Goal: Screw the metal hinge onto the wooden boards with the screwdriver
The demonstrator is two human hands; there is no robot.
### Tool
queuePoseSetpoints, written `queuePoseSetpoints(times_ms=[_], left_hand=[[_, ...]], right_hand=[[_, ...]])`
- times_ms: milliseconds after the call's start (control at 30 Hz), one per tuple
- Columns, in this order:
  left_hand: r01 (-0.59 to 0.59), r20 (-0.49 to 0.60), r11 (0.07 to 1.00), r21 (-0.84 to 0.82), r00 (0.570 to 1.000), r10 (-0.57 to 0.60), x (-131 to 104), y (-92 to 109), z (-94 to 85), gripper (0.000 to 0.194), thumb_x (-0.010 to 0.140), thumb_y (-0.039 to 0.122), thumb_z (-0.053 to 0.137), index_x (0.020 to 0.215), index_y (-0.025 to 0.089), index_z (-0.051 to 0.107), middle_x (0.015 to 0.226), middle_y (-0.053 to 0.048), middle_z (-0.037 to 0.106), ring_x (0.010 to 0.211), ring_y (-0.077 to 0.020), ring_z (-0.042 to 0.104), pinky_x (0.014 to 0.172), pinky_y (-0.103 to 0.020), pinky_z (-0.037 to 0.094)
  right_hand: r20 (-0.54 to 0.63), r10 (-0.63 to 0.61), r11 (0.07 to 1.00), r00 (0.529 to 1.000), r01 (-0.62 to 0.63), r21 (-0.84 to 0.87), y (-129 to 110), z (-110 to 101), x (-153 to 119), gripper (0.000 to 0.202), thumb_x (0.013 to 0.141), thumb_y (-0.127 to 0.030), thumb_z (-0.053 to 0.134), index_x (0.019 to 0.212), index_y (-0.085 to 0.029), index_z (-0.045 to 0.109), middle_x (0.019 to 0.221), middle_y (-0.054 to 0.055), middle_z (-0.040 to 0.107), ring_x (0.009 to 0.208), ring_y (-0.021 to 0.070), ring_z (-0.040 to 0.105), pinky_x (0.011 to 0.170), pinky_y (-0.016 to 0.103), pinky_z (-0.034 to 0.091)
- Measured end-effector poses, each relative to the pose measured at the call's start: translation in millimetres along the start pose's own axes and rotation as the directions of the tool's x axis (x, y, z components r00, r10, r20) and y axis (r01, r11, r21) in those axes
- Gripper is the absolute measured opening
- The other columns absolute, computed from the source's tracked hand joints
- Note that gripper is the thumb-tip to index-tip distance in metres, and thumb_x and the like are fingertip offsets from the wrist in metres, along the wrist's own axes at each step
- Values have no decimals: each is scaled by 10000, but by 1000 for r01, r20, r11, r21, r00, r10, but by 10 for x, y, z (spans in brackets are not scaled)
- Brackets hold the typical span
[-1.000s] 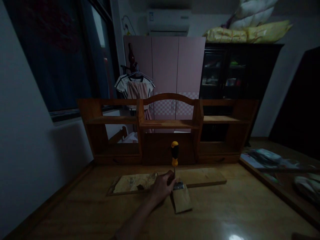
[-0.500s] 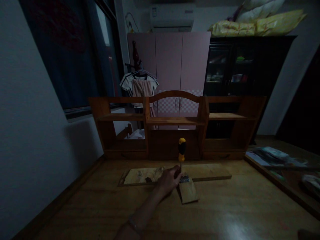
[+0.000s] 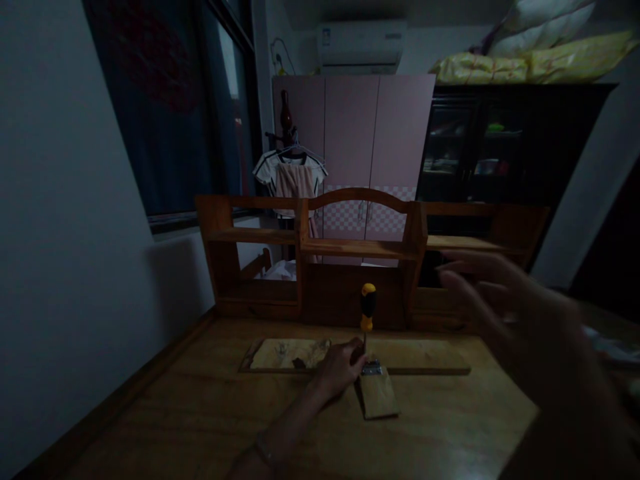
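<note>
A screwdriver point(image 3: 368, 307) with a yellow and black handle stands upright over the boards. My left hand point(image 3: 341, 365) is closed around the lower part of its shaft, and the fingers hide the tip. Right beside these fingers is a small metal hinge point(image 3: 372, 367), lying where a short wooden piece point(image 3: 379, 395) meets a long wooden board point(image 3: 420, 355). My right hand point(image 3: 515, 313) is raised at the right, close to the camera and slightly blurred. Its fingers are apart with nothing in them.
The wooden tabletop point(image 3: 200, 407) carries a shelf unit point(image 3: 360, 248) along its back edge. A wall point(image 3: 65, 287) and a window stand at the left. Behind are a pink wardrobe point(image 3: 350, 133), hanging clothes point(image 3: 293, 180) and a dark cabinet point(image 3: 500, 143).
My right hand has come up into view from the lower right corner. The left hand still grips the upright screwdriver. The whole view has shifted slightly.
</note>
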State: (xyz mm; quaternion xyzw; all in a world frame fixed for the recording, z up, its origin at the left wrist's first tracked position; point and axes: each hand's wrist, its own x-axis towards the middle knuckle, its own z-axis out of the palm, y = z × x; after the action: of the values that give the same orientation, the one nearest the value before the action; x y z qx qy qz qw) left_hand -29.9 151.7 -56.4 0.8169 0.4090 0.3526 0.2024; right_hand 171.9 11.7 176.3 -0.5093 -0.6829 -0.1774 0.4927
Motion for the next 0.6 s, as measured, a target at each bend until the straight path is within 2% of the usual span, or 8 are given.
queuePoseSetpoints(times_ms=[67, 133, 267, 333, 467, 600], left_hand=[[6, 2, 1000, 6, 1000, -6, 0, -5, -5, 167, 915, 344, 559, 988, 208, 622, 905, -24, 696, 799, -159, 648, 691, -220, 431], [23, -9, 1000, 17, 1000, -23, 4, -23, 7, 166, 908, 358, 580, 975, 211, 621, 901, -16, 694, 791, -157, 644, 684, -219, 424], [-3, -16, 1000, -9, 1000, 3, 20, -77, 57, 164, 913, 362, 592, 975, 213, 623, 891, -6, 691, 797, -149, 640, 708, -216, 428], [-12, -9, 1000, -27, 1000, 11, 27, -90, 72, 166, 915, 363, 595, 984, 215, 624, 902, -4, 694, 805, -147, 643, 718, -217, 433], [-12, 17, 999, -36, 1000, 13, 21, -74, 56, 156, 906, 351, 611, 981, 214, 620, 898, 7, 698, 793, -142, 645, 709, -219, 437], [-61, 15, 992, -107, 998, 63, -4, -92, 33, 180, 854, 287, 675, 1009, 209, 628, 948, 0, 699, 869, -150, 650, 788, -233, 457]], right_hand=[[151, -33, 997, 988, 22, 78, 79, 261, 53, 394, 962, -573, 568, 1205, -266, 613, 945, -3, 654, 598, 109, 589, 523, 214, 444], [287, -55, 994, 956, 25, 110, 163, 562, 109, 409, 954, -528, 611, 1257, -255, 576, 1002, 10, 651, 642, 126, 598, 580, 233, 451], [435, -74, 997, 898, 76, 13, 265, 1027, 158, 356, 924, -485, 683, 1152, -231, 580, 909, 11, 639, 812, 201, 628, 660, 259, 433], [490, -77, 994, 868, 104, -29, 267, 1134, 149, 337, 908, -462, 712, 1097, -223, 567, 907, 12, 631, 825, 216, 626, 662, 265, 413], [483, 16, 983, 875, 75, -167, 252, 1200, 127, 340, 902, -463, 714, 1009, -196, 532, 887, 36, 616, 833, 253, 624, 636, 283, 369], [525, -23, 989, 851, 96, -113, 284, 1234, 125, 153, 939, -264, 650, 990, -190, 526, 881, 32, 600, 834, 214, 606, 687, 273, 371]])
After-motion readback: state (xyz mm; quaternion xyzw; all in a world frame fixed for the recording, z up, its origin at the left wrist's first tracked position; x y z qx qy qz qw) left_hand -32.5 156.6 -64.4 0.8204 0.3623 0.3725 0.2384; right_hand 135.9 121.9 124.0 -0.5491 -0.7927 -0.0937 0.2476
